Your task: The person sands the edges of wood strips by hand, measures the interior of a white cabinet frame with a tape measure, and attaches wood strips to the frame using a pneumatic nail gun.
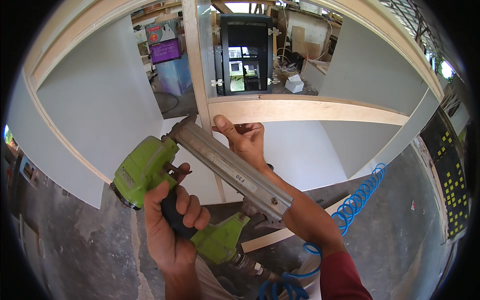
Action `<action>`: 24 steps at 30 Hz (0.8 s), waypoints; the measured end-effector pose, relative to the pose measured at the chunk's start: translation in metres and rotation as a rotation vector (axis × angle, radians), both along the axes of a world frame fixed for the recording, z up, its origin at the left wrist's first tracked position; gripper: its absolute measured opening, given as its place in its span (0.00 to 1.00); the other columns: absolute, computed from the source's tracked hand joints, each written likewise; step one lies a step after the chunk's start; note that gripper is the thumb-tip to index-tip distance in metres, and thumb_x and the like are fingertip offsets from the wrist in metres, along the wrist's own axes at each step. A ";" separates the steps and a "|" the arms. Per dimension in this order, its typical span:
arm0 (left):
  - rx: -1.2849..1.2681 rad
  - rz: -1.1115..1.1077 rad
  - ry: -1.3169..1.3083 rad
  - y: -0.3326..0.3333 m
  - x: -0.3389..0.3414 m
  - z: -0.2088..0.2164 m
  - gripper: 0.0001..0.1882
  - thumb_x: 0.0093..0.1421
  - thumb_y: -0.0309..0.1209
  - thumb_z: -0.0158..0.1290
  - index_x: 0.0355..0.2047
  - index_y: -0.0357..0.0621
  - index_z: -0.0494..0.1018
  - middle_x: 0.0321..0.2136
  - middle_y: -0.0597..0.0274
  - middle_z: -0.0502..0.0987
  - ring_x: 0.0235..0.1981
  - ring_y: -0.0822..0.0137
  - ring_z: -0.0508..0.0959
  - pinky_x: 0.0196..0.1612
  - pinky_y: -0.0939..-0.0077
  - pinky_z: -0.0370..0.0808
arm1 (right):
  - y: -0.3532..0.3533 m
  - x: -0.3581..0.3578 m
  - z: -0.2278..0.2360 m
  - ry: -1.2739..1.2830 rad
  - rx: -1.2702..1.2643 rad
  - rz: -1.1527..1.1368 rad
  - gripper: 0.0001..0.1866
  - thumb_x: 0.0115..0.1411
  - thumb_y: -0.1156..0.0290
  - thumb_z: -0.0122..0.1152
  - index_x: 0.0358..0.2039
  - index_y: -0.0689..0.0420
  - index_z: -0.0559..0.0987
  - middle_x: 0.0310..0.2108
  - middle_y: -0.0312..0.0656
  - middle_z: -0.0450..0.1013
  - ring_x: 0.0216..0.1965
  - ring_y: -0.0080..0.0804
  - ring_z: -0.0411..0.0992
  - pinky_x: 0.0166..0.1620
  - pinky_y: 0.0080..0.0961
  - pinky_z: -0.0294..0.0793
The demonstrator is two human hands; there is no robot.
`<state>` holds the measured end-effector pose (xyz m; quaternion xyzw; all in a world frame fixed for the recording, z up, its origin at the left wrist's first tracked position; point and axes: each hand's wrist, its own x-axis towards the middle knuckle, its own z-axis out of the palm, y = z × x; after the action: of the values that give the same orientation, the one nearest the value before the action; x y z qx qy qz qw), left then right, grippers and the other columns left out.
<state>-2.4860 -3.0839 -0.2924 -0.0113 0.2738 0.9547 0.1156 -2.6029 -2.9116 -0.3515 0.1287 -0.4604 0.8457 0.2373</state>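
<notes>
My left hand point(175, 225) is wrapped around the black grip of a green pneumatic nail gun point(142, 167), with the index finger beside the trigger. The gun's long grey magazine slants down to the right, passing in front of my right forearm. Its nose lies against or close to a wooden upright point(197, 65). My right hand point(245, 142) pinches the left end of a pale wooden rail point(305, 110), where it meets the upright. The thumb is on its front face, the other fingers curl below, and their tips are partly hidden.
Grey-white panels point(100, 75) form an open cabinet frame around the hands. A coiled blue air hose point(360, 197) runs to the gun. A loose wood strip point(265, 240) lies on the concrete floor point(85, 250). Beyond stand a dark hinged door point(247, 55) and a blue bin point(175, 75).
</notes>
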 end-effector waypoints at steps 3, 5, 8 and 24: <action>0.002 0.032 -0.028 0.003 0.001 0.005 0.25 0.68 0.36 0.49 0.58 0.28 0.62 0.17 0.71 0.58 0.15 0.77 0.58 0.19 0.79 0.58 | 0.000 0.000 0.002 -0.007 0.021 -0.007 0.11 0.61 0.70 0.71 0.40 0.62 0.81 0.35 0.42 0.81 0.37 0.27 0.79 0.48 0.32 0.80; -0.022 0.049 -0.049 0.004 0.002 0.008 0.25 0.68 0.36 0.49 0.58 0.28 0.62 0.18 0.71 0.58 0.15 0.78 0.58 0.19 0.79 0.57 | 0.002 0.001 0.002 -0.020 0.029 -0.017 0.11 0.61 0.70 0.70 0.41 0.62 0.81 0.35 0.42 0.81 0.38 0.28 0.79 0.48 0.32 0.80; -0.020 0.045 -0.043 0.004 0.004 0.010 0.25 0.68 0.36 0.49 0.58 0.28 0.63 0.18 0.71 0.58 0.16 0.78 0.58 0.19 0.79 0.57 | 0.002 0.002 0.002 -0.025 0.026 -0.027 0.12 0.62 0.69 0.70 0.41 0.63 0.81 0.36 0.42 0.81 0.38 0.28 0.79 0.48 0.32 0.80; 0.043 0.017 -0.055 0.002 0.000 0.008 0.26 0.67 0.37 0.48 0.57 0.28 0.63 0.17 0.69 0.61 0.15 0.74 0.60 0.20 0.74 0.60 | 0.003 0.000 0.001 0.019 0.032 -0.003 0.10 0.62 0.70 0.68 0.41 0.62 0.81 0.37 0.42 0.81 0.38 0.28 0.79 0.48 0.32 0.81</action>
<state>-2.4855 -3.0823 -0.2840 -0.0373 0.2497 0.9607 0.1153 -2.6030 -2.9082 -0.3505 0.1398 -0.4720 0.8365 0.2407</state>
